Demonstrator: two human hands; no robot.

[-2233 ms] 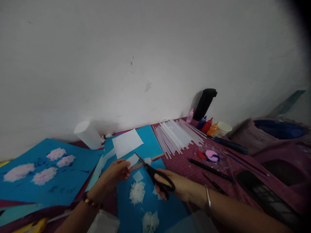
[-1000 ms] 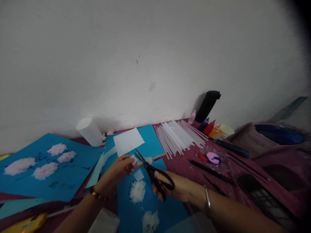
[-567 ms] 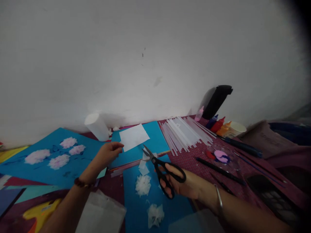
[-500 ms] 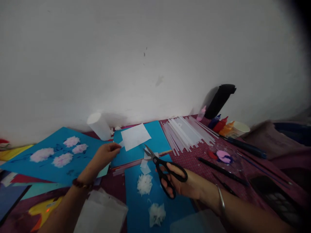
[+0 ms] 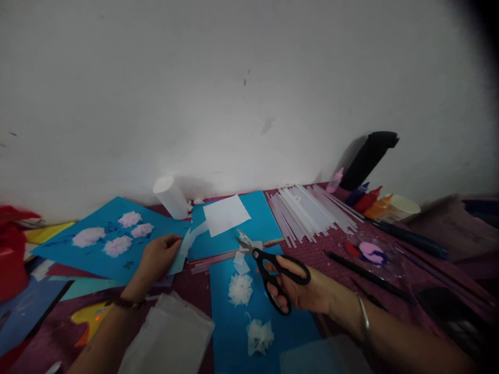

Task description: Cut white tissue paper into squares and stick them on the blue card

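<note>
My right hand (image 5: 294, 288) has its fingers through the handles of black scissors (image 5: 268, 259), whose slightly parted blades point up and left over the blue sheets. A thin pale paper strip (image 5: 191, 236) runs from the pinched fingertips of my left hand (image 5: 161, 254) towards a white paper square (image 5: 226, 215) on a blue sheet. Small white paper pieces (image 5: 241, 263) lie just below the blade tips. Two white ruffled paper flowers, one (image 5: 240, 289) above the other (image 5: 260, 336), rest on the nearer blue sheet (image 5: 228, 358).
Left is a blue sheet (image 5: 156, 221) with pale pink flowers, a yellow glue gun (image 5: 91, 317) below it. A white roll (image 5: 170, 197) stands by the wall. White strips (image 5: 307, 215), paint bottles (image 5: 366, 198), pens (image 5: 370, 275) and a phone-like dark object (image 5: 448, 311) are right.
My left hand has drawn left and slightly down, and a longer pale strip now shows between it and the white square. The view has shifted left. My right hand still holds the scissors.
</note>
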